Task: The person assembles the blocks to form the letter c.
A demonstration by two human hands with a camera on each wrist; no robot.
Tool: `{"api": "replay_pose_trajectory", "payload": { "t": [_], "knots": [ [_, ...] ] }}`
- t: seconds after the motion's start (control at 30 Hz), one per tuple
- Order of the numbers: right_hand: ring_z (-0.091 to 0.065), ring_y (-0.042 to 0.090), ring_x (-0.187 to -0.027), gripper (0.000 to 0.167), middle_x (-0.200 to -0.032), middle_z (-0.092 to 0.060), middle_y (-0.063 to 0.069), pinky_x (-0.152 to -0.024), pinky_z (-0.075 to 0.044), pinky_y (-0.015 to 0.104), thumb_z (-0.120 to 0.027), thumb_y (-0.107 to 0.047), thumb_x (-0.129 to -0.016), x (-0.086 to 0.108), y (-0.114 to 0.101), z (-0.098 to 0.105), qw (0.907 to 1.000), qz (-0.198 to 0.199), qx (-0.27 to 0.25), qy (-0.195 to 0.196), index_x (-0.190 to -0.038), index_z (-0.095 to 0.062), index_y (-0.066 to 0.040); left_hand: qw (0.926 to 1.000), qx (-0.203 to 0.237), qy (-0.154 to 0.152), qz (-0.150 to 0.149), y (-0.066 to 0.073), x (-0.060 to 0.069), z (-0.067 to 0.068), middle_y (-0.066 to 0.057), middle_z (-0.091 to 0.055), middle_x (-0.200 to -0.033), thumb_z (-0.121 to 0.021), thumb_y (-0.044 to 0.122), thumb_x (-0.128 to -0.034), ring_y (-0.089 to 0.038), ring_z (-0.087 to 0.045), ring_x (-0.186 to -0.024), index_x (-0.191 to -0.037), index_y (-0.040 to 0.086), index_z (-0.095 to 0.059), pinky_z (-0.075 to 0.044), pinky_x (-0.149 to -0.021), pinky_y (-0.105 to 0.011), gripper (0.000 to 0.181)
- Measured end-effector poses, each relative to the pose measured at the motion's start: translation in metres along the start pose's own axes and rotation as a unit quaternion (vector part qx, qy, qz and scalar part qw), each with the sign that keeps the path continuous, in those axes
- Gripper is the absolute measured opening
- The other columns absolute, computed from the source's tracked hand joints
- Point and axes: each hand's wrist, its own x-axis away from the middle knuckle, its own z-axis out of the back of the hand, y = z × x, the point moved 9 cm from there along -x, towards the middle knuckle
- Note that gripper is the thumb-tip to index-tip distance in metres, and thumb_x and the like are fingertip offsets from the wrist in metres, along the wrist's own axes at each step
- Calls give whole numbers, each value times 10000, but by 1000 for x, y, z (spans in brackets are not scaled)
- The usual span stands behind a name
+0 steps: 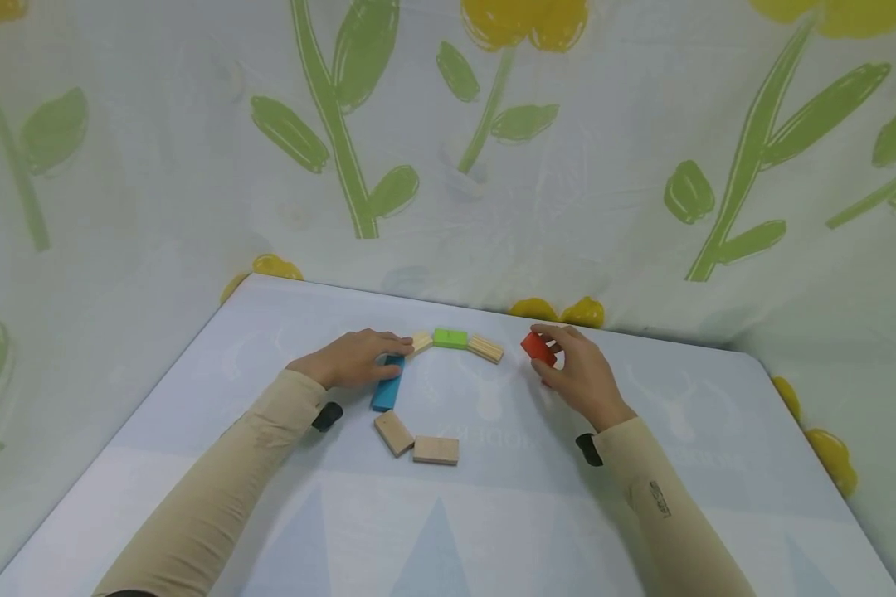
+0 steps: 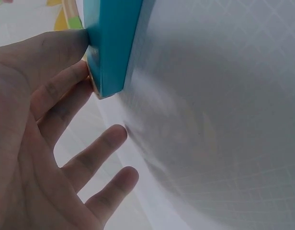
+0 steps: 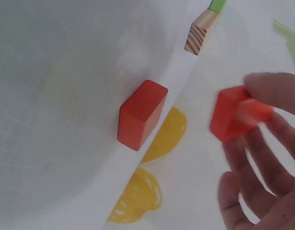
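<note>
My left hand (image 1: 353, 360) pinches the far end of a long blue block (image 1: 385, 393), thumb on one side. In the left wrist view the thumb and two fingertips touch the blue block, while the other two fingers are spread off it. My right hand (image 1: 586, 378) holds a red block (image 3: 228, 115) between thumb and fingers, raised off the table. Below it, a second red block (image 3: 143, 115) lies on the table in the right wrist view. A green block (image 1: 450, 338) sits between two striped wooden blocks, the right one (image 1: 485, 349) fully visible.
Two plain wooden blocks, one slanted (image 1: 393, 434) and one level (image 1: 436, 450), continue the curved row below the blue one. The white table (image 1: 493, 531) has faint printed triangles. A flower-patterned cloth (image 1: 582, 166) hangs behind its far edge.
</note>
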Motion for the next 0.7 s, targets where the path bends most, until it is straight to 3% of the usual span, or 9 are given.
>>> {"api": "replay_pose_trajectory", "payload": {
  "t": [0.3, 0.7],
  "knots": [
    [-615, 260, -1034, 535, -1152, -646, 64, -888, -539, 470, -815, -99, -864, 15, -24, 21, 9913, 877, -211, 963, -1357, -609, -111, 10000, -1, -12, 5, -1, 0, -1, -83, -468, -1549, -622, 263, -1024, -371, -417, -1421, -1482, 90, -527, -331, -1163, -551, 499],
    [-630, 222, -1017, 521, -1155, -692, 41, -863, -562, 443, -835, -55, -829, 30, -41, 31, 9798, 1528, -257, 1265, -1312, -646, -105, 10000, -6, -2, 86, -2, -1, -2, -84, -466, -1551, -617, 264, -1025, -378, -411, -1422, -1491, 104, -520, -327, -1158, -569, 503]
  ]
}}
